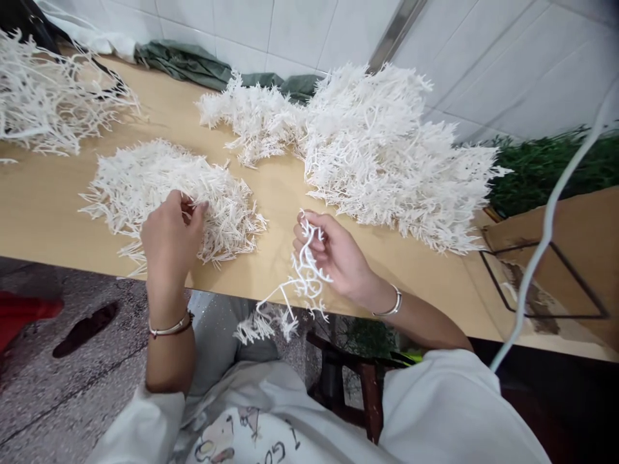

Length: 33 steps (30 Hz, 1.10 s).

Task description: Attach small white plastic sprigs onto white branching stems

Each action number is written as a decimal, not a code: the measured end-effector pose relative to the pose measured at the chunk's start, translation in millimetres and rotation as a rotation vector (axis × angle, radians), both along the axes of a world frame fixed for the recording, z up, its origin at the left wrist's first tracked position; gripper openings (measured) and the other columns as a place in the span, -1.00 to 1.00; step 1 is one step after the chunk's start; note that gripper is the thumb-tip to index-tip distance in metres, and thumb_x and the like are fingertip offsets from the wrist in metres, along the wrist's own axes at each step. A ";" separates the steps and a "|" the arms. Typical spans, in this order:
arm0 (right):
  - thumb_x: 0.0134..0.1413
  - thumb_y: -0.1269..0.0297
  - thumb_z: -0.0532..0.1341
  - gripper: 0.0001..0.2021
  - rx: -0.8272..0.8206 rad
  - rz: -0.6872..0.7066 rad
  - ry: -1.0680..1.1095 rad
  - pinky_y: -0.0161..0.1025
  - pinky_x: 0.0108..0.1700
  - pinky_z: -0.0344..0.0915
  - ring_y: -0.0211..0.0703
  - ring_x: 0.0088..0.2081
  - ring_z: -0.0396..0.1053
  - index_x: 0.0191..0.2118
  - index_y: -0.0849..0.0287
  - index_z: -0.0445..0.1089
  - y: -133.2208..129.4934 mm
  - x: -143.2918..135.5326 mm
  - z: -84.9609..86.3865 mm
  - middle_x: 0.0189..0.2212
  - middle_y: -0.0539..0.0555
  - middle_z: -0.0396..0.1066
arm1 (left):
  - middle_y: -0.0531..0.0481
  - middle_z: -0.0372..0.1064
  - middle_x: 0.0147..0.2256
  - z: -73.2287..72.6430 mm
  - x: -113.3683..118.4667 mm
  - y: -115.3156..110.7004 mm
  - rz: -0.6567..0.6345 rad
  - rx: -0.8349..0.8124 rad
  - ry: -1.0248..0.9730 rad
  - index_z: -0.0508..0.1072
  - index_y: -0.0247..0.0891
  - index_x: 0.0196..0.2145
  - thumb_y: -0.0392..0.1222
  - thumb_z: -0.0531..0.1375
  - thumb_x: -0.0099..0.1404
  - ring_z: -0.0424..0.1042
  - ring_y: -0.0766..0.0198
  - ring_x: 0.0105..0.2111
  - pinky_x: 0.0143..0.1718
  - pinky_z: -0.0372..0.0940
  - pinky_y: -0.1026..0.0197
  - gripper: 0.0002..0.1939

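Note:
My right hand [333, 251] is closed on a white branched plastic stem [307, 274], which hangs down past the table's front edge, with tufts of small white sprigs at its lower end. My left hand [174, 235] is at the near side of a pile of small white sprigs [149, 171]. Its thumb and fingers are bent together in a pinch, and whatever lies between the fingertips is too small to make out. Behind and to the right of my right hand lies a large heap of bushy white branches [377, 142], with a smaller part reaching left.
Loose white stems [43, 103] lie at the far left of the wooden table [275, 187]. Dark green cloth [184, 61] runs along the tiled wall. At the right are green foliage [541, 161], a cardboard box [580, 245], a black wire frame and a hanging pale cable [549, 219].

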State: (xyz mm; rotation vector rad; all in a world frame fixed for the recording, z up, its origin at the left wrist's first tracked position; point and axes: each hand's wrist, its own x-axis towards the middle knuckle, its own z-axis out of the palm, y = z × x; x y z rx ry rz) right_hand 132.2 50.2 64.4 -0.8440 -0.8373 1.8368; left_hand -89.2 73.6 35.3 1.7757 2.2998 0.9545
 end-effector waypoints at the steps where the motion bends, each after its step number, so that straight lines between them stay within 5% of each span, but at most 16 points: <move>1: 0.04 0.29 0.20 -0.74 -0.026 -0.010 -0.002 -0.50 -0.70 -0.13 -0.51 -0.73 -0.15 -0.54 0.17 0.11 2.0 1.3 1.5 -0.76 -0.23 0.00 | -0.02 0.39 -0.45 3.7 -0.1 2.4 0.006 -0.022 0.006 0.32 -0.21 -0.38 -0.06 0.17 0.24 0.28 0.20 -0.45 -0.44 -0.02 0.24 -0.82; 4: 0.06 0.30 0.16 -0.73 -0.070 -0.063 -0.002 -0.49 -0.71 -0.14 -0.51 -0.74 -0.17 -0.56 0.17 0.08 6.8 5.2 6.3 -0.76 -0.23 -0.03 | -0.06 0.43 -0.41 14.0 2.9 2.6 -0.017 -0.051 -0.021 0.34 -0.23 -0.38 0.09 0.17 0.21 0.29 0.17 -0.42 -0.44 -0.01 0.24 -0.69; 7: 0.05 0.32 0.15 -0.74 -0.045 -0.110 0.006 -0.47 -0.71 -0.13 -0.50 -0.75 -0.17 -0.56 0.16 0.06 10.2 9.2 11.8 -0.76 -0.23 -0.05 | -0.08 0.40 -0.45 21.2 7.2 -0.1 -0.031 -0.048 -0.057 0.33 -0.23 -0.44 0.25 -0.03 0.29 0.26 0.18 -0.46 -0.45 -0.05 0.22 -0.51; 10: 0.04 0.34 0.14 -0.74 0.003 -0.140 0.013 -0.46 -0.71 -0.15 -0.49 -0.75 -0.19 -0.57 0.16 0.05 12.7 13.0 18.4 -0.76 -0.23 -0.07 | -0.07 0.39 -0.51 22.9 7.9 1.0 -0.009 0.054 -0.060 0.40 -0.24 -0.44 0.06 -0.21 0.42 0.25 0.21 -0.48 -0.42 -0.04 0.20 -0.47; 13: 0.06 0.35 0.13 -0.74 0.051 -0.187 0.007 -0.46 -0.70 -0.14 -0.49 -0.75 -0.21 -0.57 0.16 0.07 14.5 16.7 27.9 -0.76 -0.23 -0.11 | -0.03 0.37 -0.52 20.5 3.1 6.2 0.026 0.123 -0.011 0.49 -0.24 -0.40 -0.03 -0.07 0.38 0.21 0.25 -0.52 -0.43 -0.04 0.21 -0.58; 22: 0.10 0.31 0.15 -0.69 0.218 -0.248 -0.039 -0.46 -0.70 -0.11 -0.49 -0.75 -0.20 -0.59 0.14 0.04 16.4 24.7 53.9 -0.74 -0.22 -0.13 | -0.03 0.33 -0.59 22.5 -11.9 17.8 0.044 0.084 0.030 0.43 -0.20 -0.55 0.25 0.24 0.06 0.28 0.15 -0.53 -0.48 0.06 0.15 -0.58; 25: 0.13 0.31 0.14 -0.66 0.174 -0.271 -0.061 -0.45 -0.69 -0.09 -0.48 -0.75 -0.22 -0.60 0.14 0.02 12.1 18.1 60.3 -0.75 -0.22 -0.14 | -0.15 0.42 -0.42 22.6 -20.2 22.7 -0.007 0.162 0.097 0.45 -0.21 -0.41 0.36 0.23 -0.01 0.38 -0.06 -0.29 -0.27 0.23 -0.02 -0.47; 27: 0.16 0.32 0.11 -0.67 0.138 -0.300 -0.045 -0.45 -0.69 -0.11 -0.48 -0.75 -0.24 -0.60 0.15 0.04 7.7 13.4 66.0 -0.76 -0.22 -0.14 | -0.24 0.40 -0.15 20.8 -27.3 25.0 -0.101 0.264 0.158 0.46 -0.24 -0.18 0.38 0.16 0.06 0.27 -0.18 -0.01 0.01 0.16 -0.14 -0.37; 30: 0.18 0.35 0.05 -0.69 0.108 -0.339 -0.022 -0.45 -0.69 -0.15 -0.48 -0.74 -0.24 -0.59 0.16 0.08 -0.7 8.2 73.3 -0.75 -0.20 -0.13 | -0.19 0.07 0.23 15.8 -35.2 20.7 -0.280 0.292 0.195 0.24 -0.20 0.18 0.33 0.05 0.20 -0.09 -0.18 0.27 0.25 -0.11 -0.16 -0.26; 33: 0.15 0.35 0.09 -0.68 0.099 -0.340 -0.071 -0.43 -0.70 -0.18 -0.47 -0.73 -0.21 -0.61 0.16 0.07 -12.5 5.3 76.4 -0.75 -0.18 -0.11 | -0.10 -0.36 0.37 7.5 -40.3 2.1 -0.421 0.220 0.241 -0.07 -0.13 0.33 0.34 0.10 0.16 -0.45 -0.18 0.34 0.30 -0.40 -0.23 -0.08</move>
